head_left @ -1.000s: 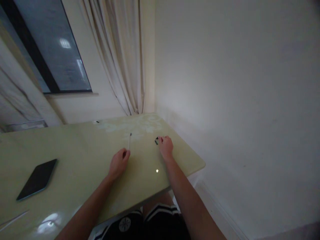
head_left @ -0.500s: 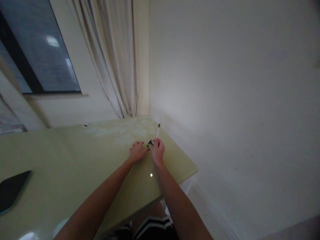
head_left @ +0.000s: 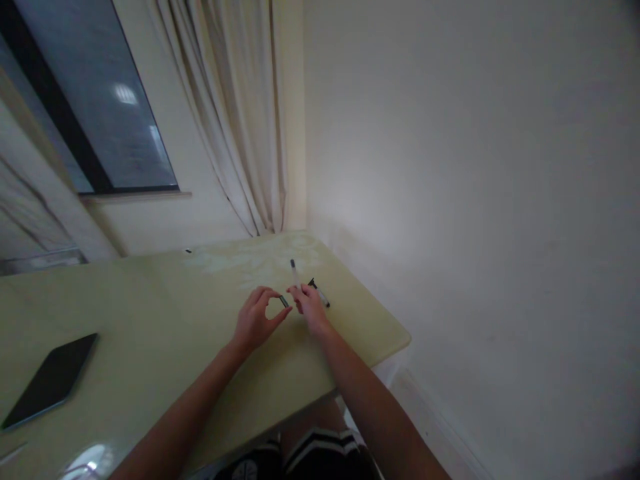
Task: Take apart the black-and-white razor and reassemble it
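My left hand [head_left: 255,320] pinches a small dark stick-shaped piece [head_left: 285,301] between thumb and forefinger, just above the table. Close to its right, my right hand [head_left: 309,305] is closed around a slim whitish pen [head_left: 294,268], whose dark end points up and away from me. The two hands are near each other but apart. Just beyond my right hand lies a small black-and-white object [head_left: 321,295] with a dark forked end, partly hidden by the fingers; its kind is unclear.
The pale green table [head_left: 165,320] has its rounded right corner near the wall [head_left: 450,200]. A dark flat slab [head_left: 53,380] rests at the left. A tiny dark item [head_left: 188,251] lies at the back edge, below the curtain [head_left: 240,120].
My left hand has drawn back leftward, with the small dark piece now between its fingertips. The pen in my right hand has tilted left. The black-and-white object now lies right of the hands.
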Available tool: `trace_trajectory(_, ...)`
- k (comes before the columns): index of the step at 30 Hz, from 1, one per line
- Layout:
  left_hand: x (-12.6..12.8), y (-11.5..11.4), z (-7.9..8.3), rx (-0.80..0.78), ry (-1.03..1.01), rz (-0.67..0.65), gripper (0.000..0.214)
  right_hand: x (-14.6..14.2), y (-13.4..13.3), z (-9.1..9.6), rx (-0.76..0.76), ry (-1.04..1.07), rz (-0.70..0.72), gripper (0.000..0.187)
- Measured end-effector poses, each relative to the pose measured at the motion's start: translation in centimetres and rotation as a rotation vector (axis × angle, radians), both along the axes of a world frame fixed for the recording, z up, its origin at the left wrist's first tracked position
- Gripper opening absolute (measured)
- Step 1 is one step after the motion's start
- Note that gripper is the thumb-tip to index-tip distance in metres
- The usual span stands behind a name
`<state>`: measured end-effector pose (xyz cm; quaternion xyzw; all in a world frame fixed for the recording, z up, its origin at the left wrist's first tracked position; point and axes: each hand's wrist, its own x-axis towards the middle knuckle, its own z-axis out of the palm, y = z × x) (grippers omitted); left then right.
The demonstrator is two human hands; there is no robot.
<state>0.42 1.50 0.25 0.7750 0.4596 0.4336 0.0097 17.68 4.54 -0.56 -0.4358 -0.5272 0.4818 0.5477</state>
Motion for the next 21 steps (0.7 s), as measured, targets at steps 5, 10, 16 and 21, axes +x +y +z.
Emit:
trace_trajectory(5,-1.3,-3.3,-0.3,0.092,-0.034,0.092,0.03,-1.3,-1.5,0.5,-0.1,0.141,0.345,0.033)
trace_trajectory(10,-1.0,-3.6,-0.7,0.097,-0.022,0.124,0.028,-1.4,-2.1,0.6,-0.121,0.13,0.359,0.031)
trace_trajectory(16,-0.8,-3.6,-0.7,0.093,-0.03,0.146,0.029,-1.4,-2.3,0.6,-0.098,0.061,0.362,0.031)
trace_trajectory(21,-0.9,-3.2,-1.4,-0.027,-0.121,0.015,0.035,-1.3,-1.9,0.3,-0.093,0.062,0.322,0.03)
